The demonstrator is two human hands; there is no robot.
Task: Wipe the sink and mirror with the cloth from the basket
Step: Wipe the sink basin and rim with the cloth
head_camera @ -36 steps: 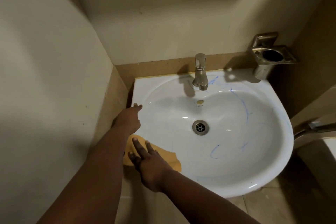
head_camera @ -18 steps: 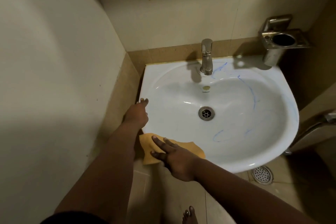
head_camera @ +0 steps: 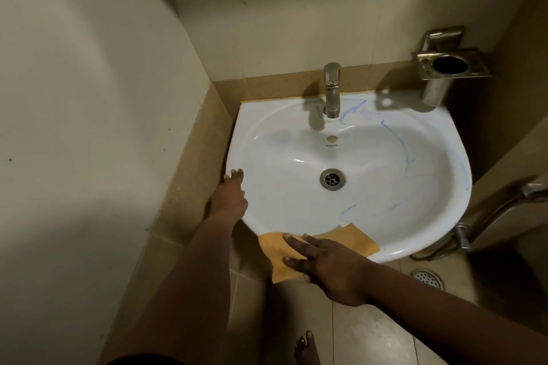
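Note:
A white wall-mounted sink (head_camera: 370, 139) with blue scribble marks on its bowl and rim fills the middle of the view. An orange cloth (head_camera: 360, 238) lies over the sink's near rim. My right hand (head_camera: 329, 267) presses flat on the cloth with fingers spread, pointing left. My left hand (head_camera: 229, 197) rests on the sink's left edge, fingers extended and holding nothing. No mirror or basket is in view.
A steel tap (head_camera: 332, 89) stands at the back of the sink. A metal tumbler holder (head_camera: 450, 65) is fixed to the wall at the right. A floor drain (head_camera: 427, 277) and pipes (head_camera: 486, 216) lie below right. My bare foot (head_camera: 307, 348) stands on the tiled floor.
My right hand has slid the cloth to the right along the sink's near rim. The left hand stays on the left edge. The camera has tilted down, showing more floor.

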